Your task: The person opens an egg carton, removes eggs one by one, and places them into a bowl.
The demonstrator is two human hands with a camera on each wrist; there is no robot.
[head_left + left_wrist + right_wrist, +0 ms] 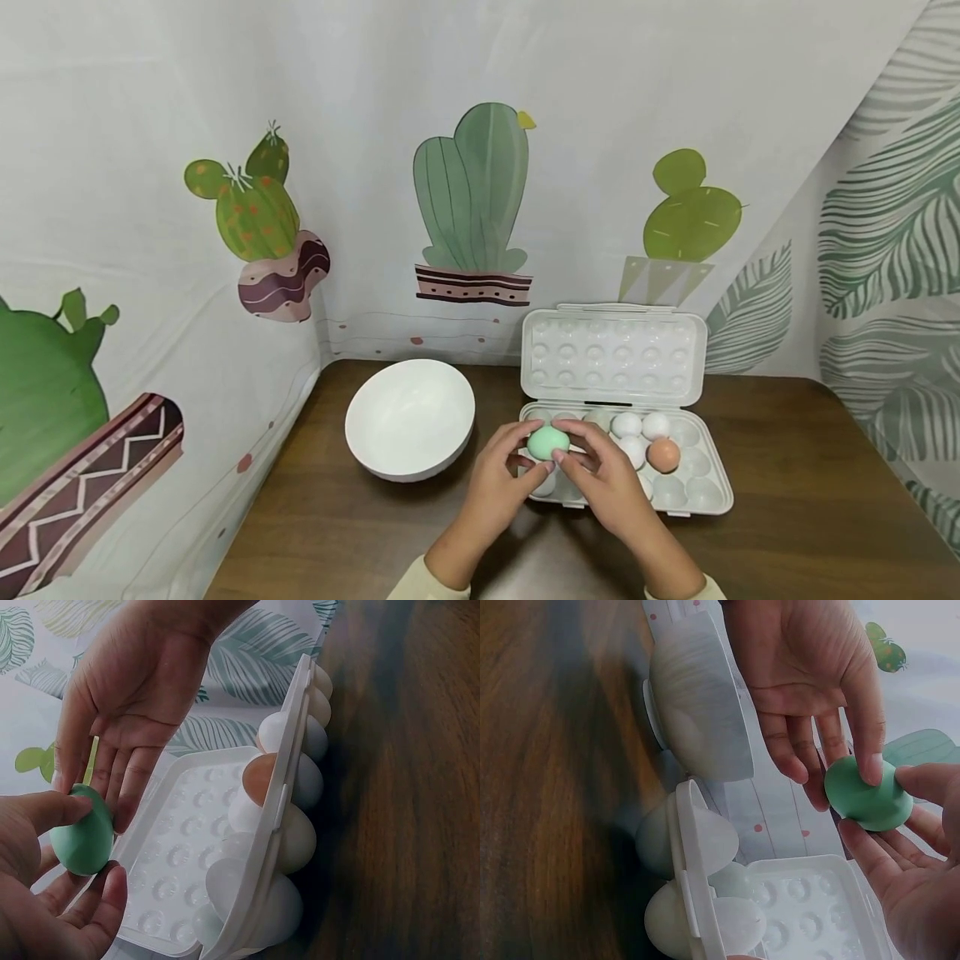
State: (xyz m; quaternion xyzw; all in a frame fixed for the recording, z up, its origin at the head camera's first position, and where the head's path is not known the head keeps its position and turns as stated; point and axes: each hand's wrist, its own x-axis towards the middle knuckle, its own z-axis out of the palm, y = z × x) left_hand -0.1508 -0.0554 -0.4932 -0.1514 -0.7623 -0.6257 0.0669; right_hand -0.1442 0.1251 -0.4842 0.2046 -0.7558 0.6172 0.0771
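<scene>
A pale green egg (548, 443) is held between the fingertips of both hands, over the near left part of an open egg carton (724, 500). My left hand (497, 477) pinches its left side with thumb and fingers. From the other side my right hand (611, 485) grips it the same way; in the right wrist view both thumbs press on the green shell (866, 796). Several white eggs and one brown egg (663, 456) sit in the carton's cups, partly hidden behind the hands. Some cups at the carton's right end hold nothing.
Left of the carton stands a white bowl (410, 421) on the brown wooden table (795, 483). The carton's dimpled lid (613, 357) leans back toward a cloth backdrop (360, 208) printed with cacti and leaves.
</scene>
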